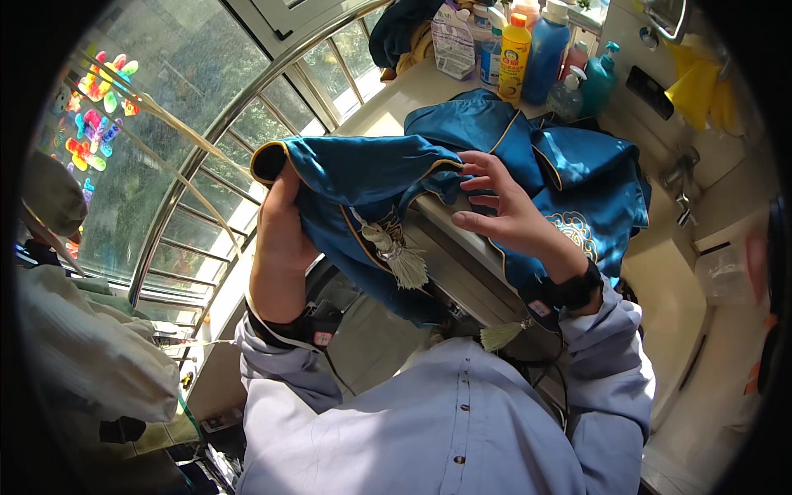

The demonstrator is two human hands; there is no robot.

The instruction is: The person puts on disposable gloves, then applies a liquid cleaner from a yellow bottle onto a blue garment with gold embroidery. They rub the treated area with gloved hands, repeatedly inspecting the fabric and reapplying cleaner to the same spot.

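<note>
A teal satin cloth [365, 170] with gold piping is held up over the counter edge. My left hand [281, 229] grips its left end, thumb on the piped edge where the dark inner side shows. From the held part hangs a pale tassel [402, 260]. Fingers spread, my right hand [507, 210] is beside the gold-edged fold; whether its fingertips touch the fabric cannot be told. More teal satin fabric [476, 124] lies heaped on the counter to the right, bearing a gold embroidered medallion [572, 230]. A second tassel [501, 336] hangs below my right wrist.
Bottles, among them a yellow bottle [515, 59] and a blue jug [546, 55], stand behind the heap. A faucet [680, 167] and sink [668, 309] are at right. Metal window rails [216, 133] curve along the left, near a hanging pale garment [99, 346].
</note>
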